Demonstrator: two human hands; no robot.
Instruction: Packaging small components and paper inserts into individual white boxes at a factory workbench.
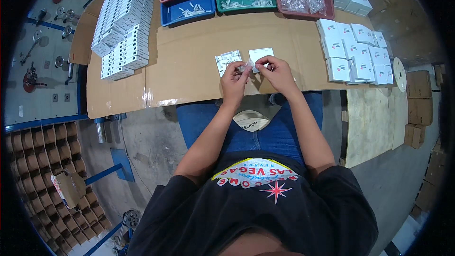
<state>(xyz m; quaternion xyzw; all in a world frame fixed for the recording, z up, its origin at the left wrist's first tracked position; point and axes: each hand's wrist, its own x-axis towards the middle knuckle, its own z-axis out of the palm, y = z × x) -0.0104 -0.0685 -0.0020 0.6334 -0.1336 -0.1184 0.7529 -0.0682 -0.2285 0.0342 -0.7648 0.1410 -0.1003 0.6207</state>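
Centrally, both hands [256, 73] pinch a small clear bag [249, 68]; bare cardboard [189, 61] lies leftward.

A cardboard-covered worktable [189, 66] stands over a grey concrete floor [142, 147]. Coloured plastic bins [187, 9] line its far edge. A cardboard divider grid [42, 161] sits lower left; stacked cartons [419, 99] rest at right.

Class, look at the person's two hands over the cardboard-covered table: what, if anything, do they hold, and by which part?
Both the left hand and the right hand pinch a small clear plastic bag by its opposite ends, between the fingertips.
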